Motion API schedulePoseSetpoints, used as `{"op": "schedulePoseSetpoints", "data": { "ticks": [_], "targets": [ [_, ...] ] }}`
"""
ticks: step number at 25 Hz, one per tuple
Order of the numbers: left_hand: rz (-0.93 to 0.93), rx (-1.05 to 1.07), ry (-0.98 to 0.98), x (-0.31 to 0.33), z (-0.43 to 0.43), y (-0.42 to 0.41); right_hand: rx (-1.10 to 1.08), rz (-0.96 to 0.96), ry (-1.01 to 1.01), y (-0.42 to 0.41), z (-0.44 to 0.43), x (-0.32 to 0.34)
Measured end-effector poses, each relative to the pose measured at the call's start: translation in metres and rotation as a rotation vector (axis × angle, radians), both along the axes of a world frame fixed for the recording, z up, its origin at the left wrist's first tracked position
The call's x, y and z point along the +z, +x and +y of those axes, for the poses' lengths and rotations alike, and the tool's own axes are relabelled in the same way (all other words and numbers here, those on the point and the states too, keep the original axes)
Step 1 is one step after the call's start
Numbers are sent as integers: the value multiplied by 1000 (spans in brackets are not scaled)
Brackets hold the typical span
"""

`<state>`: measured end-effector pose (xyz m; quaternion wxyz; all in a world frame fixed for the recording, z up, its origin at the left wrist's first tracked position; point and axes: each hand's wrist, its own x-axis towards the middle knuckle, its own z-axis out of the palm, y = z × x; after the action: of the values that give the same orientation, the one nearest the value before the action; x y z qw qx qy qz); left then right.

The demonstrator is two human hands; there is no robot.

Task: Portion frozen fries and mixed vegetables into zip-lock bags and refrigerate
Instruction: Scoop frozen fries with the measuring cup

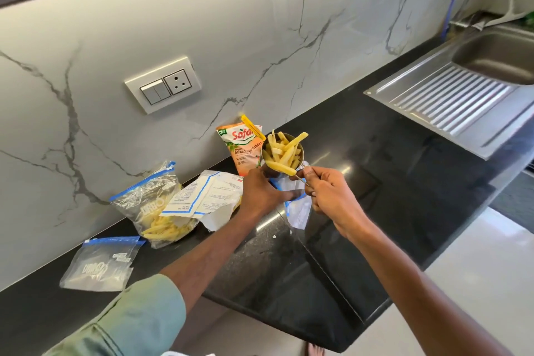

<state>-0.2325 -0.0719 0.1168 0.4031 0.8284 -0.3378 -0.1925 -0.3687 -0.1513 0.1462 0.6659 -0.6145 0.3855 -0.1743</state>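
Note:
A steel measuring cup [299, 160] heaped with pale frozen fries [281, 152] hangs above the black counter. My right hand [329, 195] grips its thin handle. My left hand [261, 192] holds the blue-zipped mouth of a clear zip-lock bag [297, 209] just under the cup. The orange pack of mixed vegetables [244, 147] leans on the wall behind the cup. To the left lie the torn white fries pack [208, 196], a zip-lock bag holding fries [154, 205] and an empty flat zip-lock bag [101, 264].
The black granite counter [361, 211] runs along a marble wall with a switch plate [163, 85]. A steel sink with a ribbed drainboard [450, 98] sits at the far right. The counter's front edge drops to a pale floor at the lower right.

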Motion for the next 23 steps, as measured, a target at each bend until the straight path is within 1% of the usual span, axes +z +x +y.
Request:
{"op": "schedulePoseSetpoints", "data": {
  "ticks": [1,3,7,9,12,17,20,23],
  "targets": [
    [-39,10,6,1,0,-2,3,-4,-3,1,1,2],
    [-42,32,-32,3,1,-2,30,-9,-20,2,1,6],
    [100,79,-110,1,6,4,56,69,-59,4,0,3],
    [131,89,-111,-1,5,5,53,85,-58,5,-2,0],
    [181,132,-104,1,7,8,69,92,-118,6,-4,2],
    [99,155,-47,2,17,16,75,133,-267,6,-12,-4],
    [26,211,-121,5,22,15,90,190,-365,9,-12,-7],
    [19,244,-204,2,25,20,125,251,-444,11,-16,-10]
  ]
}}
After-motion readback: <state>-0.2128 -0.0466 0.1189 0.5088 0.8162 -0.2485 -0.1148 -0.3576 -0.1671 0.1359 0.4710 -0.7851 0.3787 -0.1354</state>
